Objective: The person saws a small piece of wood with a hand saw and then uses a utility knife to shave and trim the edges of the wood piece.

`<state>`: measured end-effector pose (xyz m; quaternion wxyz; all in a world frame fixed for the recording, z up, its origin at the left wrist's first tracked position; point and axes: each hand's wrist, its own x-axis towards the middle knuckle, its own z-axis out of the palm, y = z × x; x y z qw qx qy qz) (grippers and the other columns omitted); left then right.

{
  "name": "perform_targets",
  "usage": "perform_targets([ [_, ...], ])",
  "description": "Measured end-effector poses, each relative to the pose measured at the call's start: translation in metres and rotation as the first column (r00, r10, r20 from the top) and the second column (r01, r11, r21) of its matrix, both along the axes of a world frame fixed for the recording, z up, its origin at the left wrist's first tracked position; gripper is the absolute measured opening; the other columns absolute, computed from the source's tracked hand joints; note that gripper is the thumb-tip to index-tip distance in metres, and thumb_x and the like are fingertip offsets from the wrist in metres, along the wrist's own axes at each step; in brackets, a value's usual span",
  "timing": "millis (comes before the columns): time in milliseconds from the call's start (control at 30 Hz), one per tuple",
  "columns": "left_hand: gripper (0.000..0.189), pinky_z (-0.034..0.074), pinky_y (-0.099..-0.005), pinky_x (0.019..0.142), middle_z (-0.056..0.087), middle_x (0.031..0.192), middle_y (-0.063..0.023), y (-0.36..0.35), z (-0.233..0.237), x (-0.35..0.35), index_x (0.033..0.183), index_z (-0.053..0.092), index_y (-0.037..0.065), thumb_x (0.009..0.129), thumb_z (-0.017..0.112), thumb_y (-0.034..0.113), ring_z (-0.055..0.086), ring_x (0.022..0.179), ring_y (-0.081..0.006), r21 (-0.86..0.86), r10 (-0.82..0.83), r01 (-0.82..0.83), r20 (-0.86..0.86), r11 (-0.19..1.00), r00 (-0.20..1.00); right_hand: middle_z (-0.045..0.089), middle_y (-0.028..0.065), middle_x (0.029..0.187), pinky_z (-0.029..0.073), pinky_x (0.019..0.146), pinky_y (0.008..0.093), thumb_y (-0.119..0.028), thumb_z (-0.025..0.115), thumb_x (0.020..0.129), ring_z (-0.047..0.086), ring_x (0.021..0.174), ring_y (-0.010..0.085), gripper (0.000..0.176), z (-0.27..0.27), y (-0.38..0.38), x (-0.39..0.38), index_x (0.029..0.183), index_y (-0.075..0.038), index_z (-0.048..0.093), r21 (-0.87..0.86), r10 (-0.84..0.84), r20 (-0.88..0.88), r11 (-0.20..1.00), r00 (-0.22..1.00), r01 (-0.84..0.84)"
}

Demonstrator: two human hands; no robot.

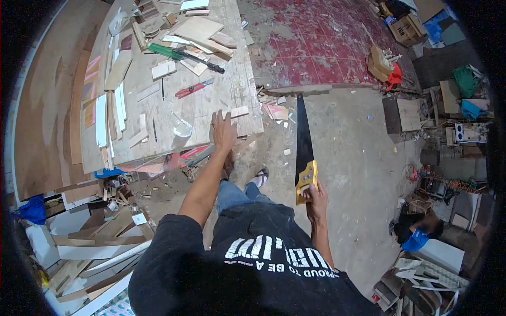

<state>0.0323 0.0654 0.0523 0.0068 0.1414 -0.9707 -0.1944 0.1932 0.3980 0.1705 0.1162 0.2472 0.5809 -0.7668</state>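
My right hand is closed around the yellow handle of a handsaw, held out over the floor to the right of the workbench. The saw's dark blade points away from me, tip upward in the view. My left hand rests on the front edge of the wooden workbench, fingers stretched out. Just right of its fingertips lies a small wood strip. Further in on the bench are a red utility knife, a whitish cup and a long green-and-black tool.
Wood offcuts are piled at the bench's far end, with thin strips along its left side. Scrap boards lie at lower left. A person is low at the right, near more scrap. A cardboard box stands far right.
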Motion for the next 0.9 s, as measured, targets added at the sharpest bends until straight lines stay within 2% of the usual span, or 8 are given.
perform_targets([
  [367, 0.047, 0.024, -0.0587, 0.112, 0.035, 0.153, -0.0121, -0.018, -0.038, -0.025, 0.137, 0.053, 0.019, 0.092, 0.061, 0.026, 0.025, 0.144, -0.0350, -0.015, -0.089, 0.088, -0.024, 0.996, 0.996, 0.056, -0.0020, 0.081, 0.043, 0.062, 0.0229, -0.019, 0.065, 0.095, 0.051, 0.066, 0.0062, 0.053, 0.000, -0.014, 0.012, 0.140, 0.003, 0.045, 0.022, 0.003, 0.081, 1.000, 0.997, -0.004],
  [567, 0.045, 0.028, -0.0586, 0.111, 0.036, 0.152, -0.0126, -0.032, -0.028, -0.029, 0.136, 0.053, 0.018, 0.092, 0.061, 0.025, 0.025, 0.144, -0.0348, -0.054, -0.202, 0.203, 0.019, 0.978, 0.979, 0.059, -0.0004, 0.085, 0.041, 0.062, 0.0220, -0.018, 0.065, 0.095, 0.049, 0.067, 0.0058, 0.051, 0.001, -0.040, -0.005, 0.138, 0.003, 0.049, 0.100, 0.052, 0.069, 0.993, 0.996, -0.059],
  [633, 0.042, 0.036, -0.0539, 0.106, 0.046, 0.143, -0.0131, -0.040, -0.025, -0.029, 0.131, 0.055, 0.014, 0.091, 0.063, 0.022, 0.037, 0.137, -0.0324, -0.063, -0.265, 0.261, -0.050, 0.963, 0.963, 0.060, 0.0002, 0.087, 0.040, 0.062, 0.0217, -0.018, 0.065, 0.095, 0.048, 0.067, 0.0054, 0.050, 0.008, -0.055, -0.017, 0.137, 0.003, 0.050, 0.140, 0.075, 0.057, 0.987, 0.996, -0.082],
  [700, 0.041, 0.039, -0.0516, 0.102, 0.051, 0.135, -0.0127, -0.047, -0.019, -0.029, 0.128, 0.056, 0.012, 0.090, 0.064, 0.021, 0.042, 0.131, -0.0314, -0.009, -0.267, 0.267, -0.009, 0.964, 0.964, 0.064, 0.0056, 0.100, 0.046, 0.072, 0.0244, -0.017, 0.065, 0.094, 0.058, 0.080, 0.0099, 0.049, 0.016, -0.069, -0.030, 0.138, 0.001, 0.050, 0.381, 0.221, 0.104, 0.892, 0.970, -0.244],
  [733, 0.039, 0.042, -0.0492, 0.098, 0.056, 0.128, -0.0122, -0.051, -0.014, -0.029, 0.126, 0.057, 0.010, 0.089, 0.065, 0.020, 0.048, 0.126, -0.0304, 0.051, -0.282, 0.280, 0.033, 0.959, 0.959, 0.064, 0.0056, 0.100, 0.046, 0.072, 0.0244, -0.017, 0.065, 0.094, 0.058, 0.080, 0.0099, 0.049, 0.010, -0.075, -0.034, 0.138, 0.001, 0.050, 0.377, 0.235, 0.097, 0.891, 0.967, -0.255],
  [800, 0.036, 0.044, -0.0493, 0.093, 0.058, 0.122, -0.0131, -0.057, -0.010, -0.024, 0.121, 0.059, 0.010, 0.087, 0.066, 0.020, 0.053, 0.117, -0.0309, 0.069, -0.225, 0.222, 0.038, 0.973, 0.974, 0.064, 0.0141, 0.117, 0.049, 0.088, 0.0317, -0.017, 0.066, 0.093, 0.063, 0.102, 0.0206, 0.051, -0.013, -0.085, -0.040, 0.138, 0.001, 0.050, 0.560, 0.346, -0.141, 0.801, 0.927, -0.214],
  [833, 0.033, 0.046, -0.0494, 0.089, 0.060, 0.116, -0.0139, -0.058, -0.010, -0.021, 0.116, 0.060, 0.009, 0.086, 0.068, 0.019, 0.058, 0.109, -0.0315, 0.095, -0.184, 0.179, 0.050, 0.979, 0.982, 0.061, 0.0206, 0.128, 0.045, 0.099, 0.0362, -0.017, 0.067, 0.092, 0.058, 0.119, 0.0276, 0.052, -0.018, -0.090, -0.047, 0.136, 0.002, 0.050, 0.620, 0.419, -0.110, 0.737, 0.901, -0.267],
  [900, 0.033, 0.050, -0.0507, 0.081, 0.065, 0.106, -0.0183, -0.061, -0.012, -0.015, 0.115, 0.062, 0.007, 0.084, 0.070, 0.018, 0.065, 0.093, -0.0344, 0.304, -0.023, 0.002, 0.065, 0.953, 0.998, 0.061, 0.0214, 0.128, 0.046, 0.098, 0.0365, -0.017, 0.066, 0.091, 0.059, 0.118, 0.0281, 0.052, -0.022, -0.108, -0.060, 0.136, 0.003, 0.049, 0.666, 0.471, -0.141, 0.696, 0.871, -0.269],
])
